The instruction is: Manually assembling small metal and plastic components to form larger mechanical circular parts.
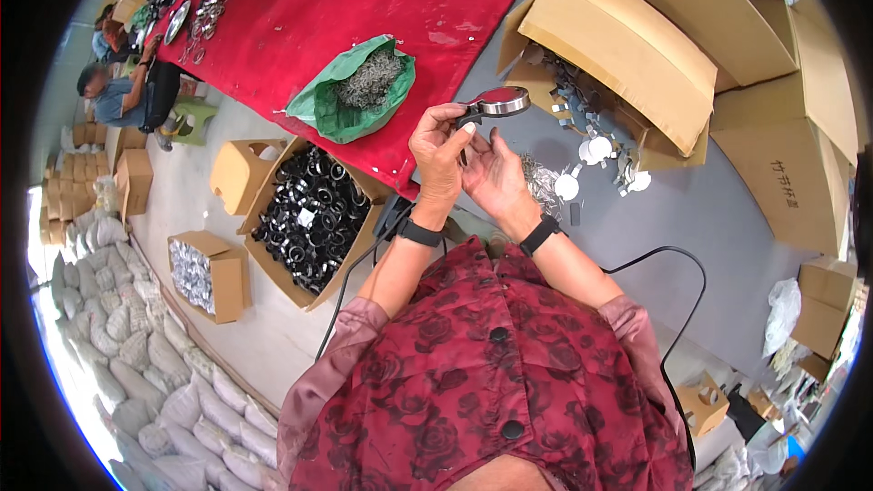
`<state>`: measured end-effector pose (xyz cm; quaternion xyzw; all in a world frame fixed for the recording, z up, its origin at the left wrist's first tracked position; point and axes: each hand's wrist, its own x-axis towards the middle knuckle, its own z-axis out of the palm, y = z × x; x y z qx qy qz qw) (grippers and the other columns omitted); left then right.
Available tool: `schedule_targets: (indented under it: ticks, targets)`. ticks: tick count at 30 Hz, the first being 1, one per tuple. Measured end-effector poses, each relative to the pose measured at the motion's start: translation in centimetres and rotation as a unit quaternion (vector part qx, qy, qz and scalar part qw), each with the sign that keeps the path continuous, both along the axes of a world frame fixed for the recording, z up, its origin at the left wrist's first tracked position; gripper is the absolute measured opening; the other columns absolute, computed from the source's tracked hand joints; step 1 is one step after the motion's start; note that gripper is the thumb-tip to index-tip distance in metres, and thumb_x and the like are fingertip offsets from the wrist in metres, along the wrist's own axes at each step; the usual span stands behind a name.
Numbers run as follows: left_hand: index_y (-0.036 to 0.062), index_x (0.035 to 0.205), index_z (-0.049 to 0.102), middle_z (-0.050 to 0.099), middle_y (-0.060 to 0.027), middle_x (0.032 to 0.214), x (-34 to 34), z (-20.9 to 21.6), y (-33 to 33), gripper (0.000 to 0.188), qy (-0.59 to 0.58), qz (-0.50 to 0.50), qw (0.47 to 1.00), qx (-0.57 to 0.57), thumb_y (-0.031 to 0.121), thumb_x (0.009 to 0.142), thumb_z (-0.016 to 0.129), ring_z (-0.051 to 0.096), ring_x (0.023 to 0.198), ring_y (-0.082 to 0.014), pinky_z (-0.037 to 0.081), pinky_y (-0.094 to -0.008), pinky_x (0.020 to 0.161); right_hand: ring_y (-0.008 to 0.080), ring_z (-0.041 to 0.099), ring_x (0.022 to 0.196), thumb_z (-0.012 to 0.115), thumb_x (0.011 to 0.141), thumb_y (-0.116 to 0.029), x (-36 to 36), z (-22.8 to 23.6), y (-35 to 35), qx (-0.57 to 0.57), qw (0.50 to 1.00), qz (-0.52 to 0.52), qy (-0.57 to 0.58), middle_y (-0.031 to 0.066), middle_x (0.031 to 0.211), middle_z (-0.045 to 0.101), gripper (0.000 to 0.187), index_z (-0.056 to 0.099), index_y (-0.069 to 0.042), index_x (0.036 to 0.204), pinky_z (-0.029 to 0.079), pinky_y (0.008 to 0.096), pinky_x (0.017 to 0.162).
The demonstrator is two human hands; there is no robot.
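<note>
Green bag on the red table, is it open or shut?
Open: the green bag gapes wide, showing a pile of small metal pieces inside.

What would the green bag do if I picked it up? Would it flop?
Probably, yes: the green bag looks thin and creased, so its sides may flop. The wiry metal pieces inside could make it heavy. Its mouth gapes open, so tipping it might spill them.

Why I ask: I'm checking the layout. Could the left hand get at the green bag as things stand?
Probably yes: nothing visible stands between the left hand and the open green bag, though that hand seems occupied with the round metal-rimmed piece.
</note>
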<state>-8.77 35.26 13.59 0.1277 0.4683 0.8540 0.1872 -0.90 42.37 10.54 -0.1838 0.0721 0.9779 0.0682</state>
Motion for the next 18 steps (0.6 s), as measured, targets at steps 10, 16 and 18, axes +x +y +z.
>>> schedule_targets:
  ticks: [10,16,18]
  targets:
    - [-0.0021,0.111,0.066,0.068,-0.0109,0.116,-0.3,2.2,-0.6,0.030,0.020,-0.013,1.000,-0.013,-0.011,0.083,0.073,0.065,0.105,-0.0165,0.051,-0.0292,0.094,0.0343,0.044,0.147,0.046,0.111,-0.047,2.0,1.7,0.9,0.060,0.998,-0.012,0.007,0.0237,0.154,0.048,0.069,0.041,0.009,0.151,0.033,0.0451,0.127]
    - [-0.0024,0.109,0.065,0.064,-0.0078,0.114,-0.2,3.8,-3.6,0.030,0.058,0.033,0.997,-0.027,-0.013,0.082,0.072,0.062,0.106,-0.0152,0.049,-0.0293,0.096,0.0360,0.044,0.146,0.055,0.108,-0.042,3.7,-0.6,1.2,0.104,0.994,0.023,-0.017,0.0245,0.152,0.049,0.071,0.039,0.012,0.150,0.035,0.0480,0.125]
    - [-0.0020,0.109,0.065,0.064,-0.0084,0.116,-0.7,3.7,-5.5,0.030,0.079,0.062,0.994,-0.038,-0.014,0.082,0.072,0.062,0.108,-0.0159,0.050,-0.0303,0.097,0.0332,0.052,0.135,0.057,0.108,-0.041,3.5,-2.2,1.2,0.091,0.994,0.066,0.003,0.0226,0.143,0.054,0.067,0.044,0.012,0.146,0.043,0.0451,0.118]
